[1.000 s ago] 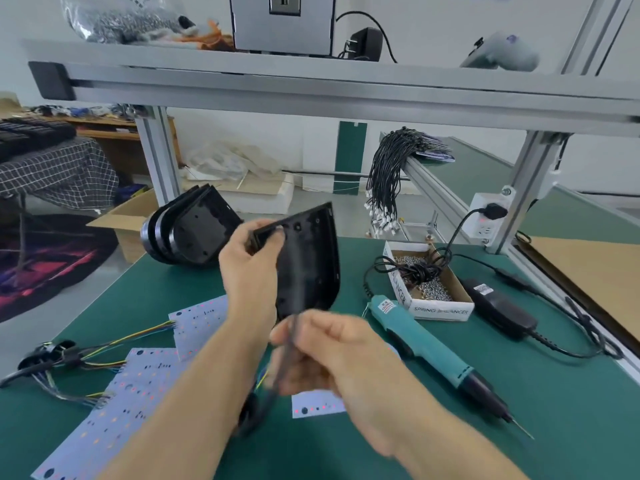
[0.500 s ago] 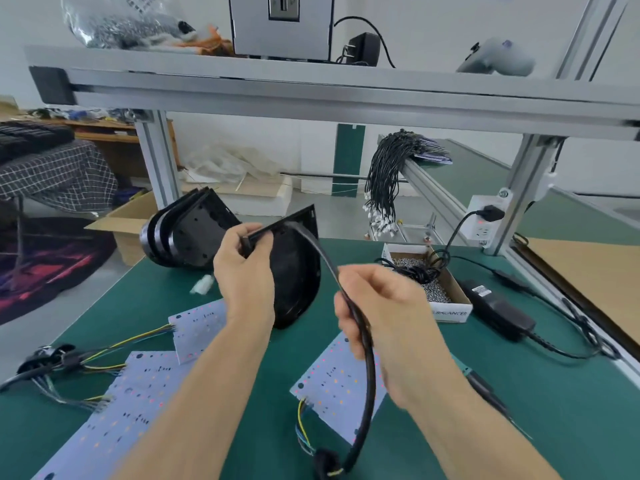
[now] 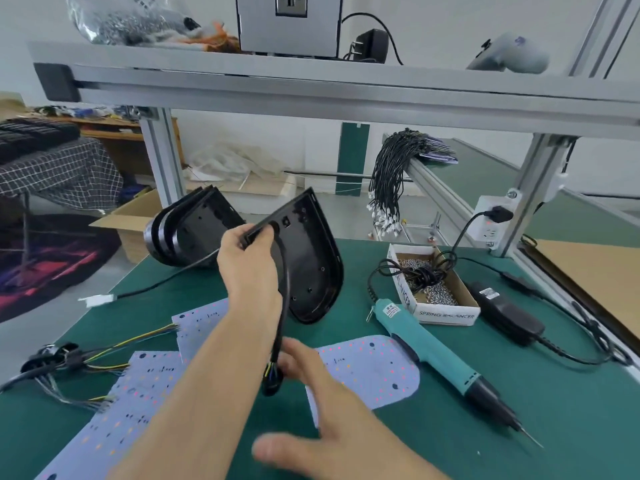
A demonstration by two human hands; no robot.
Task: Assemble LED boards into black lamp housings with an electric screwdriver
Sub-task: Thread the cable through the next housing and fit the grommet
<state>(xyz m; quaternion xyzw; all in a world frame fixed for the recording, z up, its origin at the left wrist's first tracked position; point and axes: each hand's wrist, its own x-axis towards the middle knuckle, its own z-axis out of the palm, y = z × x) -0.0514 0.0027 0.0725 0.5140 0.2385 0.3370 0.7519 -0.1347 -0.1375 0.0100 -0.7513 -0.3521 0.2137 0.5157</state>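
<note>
My left hand [image 3: 247, 263] grips the top corner of a black lamp housing [image 3: 311, 265], held tilted with its lower tip near the green mat. A black cable [image 3: 284, 306] runs from the housing's hole down to a connector [image 3: 273, 377] with coloured wires. My right hand [image 3: 325, 420] hovers low with fingers spread and blurred, just right of that connector, holding nothing. Under it lies a white LED board [image 3: 374, 368]. The teal electric screwdriver [image 3: 426, 344] lies on the mat to the right, tip pointing toward me.
A stack of black housings [image 3: 190, 230] leans at the back left. More LED boards [image 3: 121, 403] with wire bundles [image 3: 62, 358] lie at the left. A cardboard screw box [image 3: 443, 306], a power adapter [image 3: 505, 313] and a hanging cable bunch [image 3: 391, 181] stand at the right.
My right hand let go of the black cable and dropped down toward the LED board. The cable now hangs from the housing. The housing tilted more open to view.
</note>
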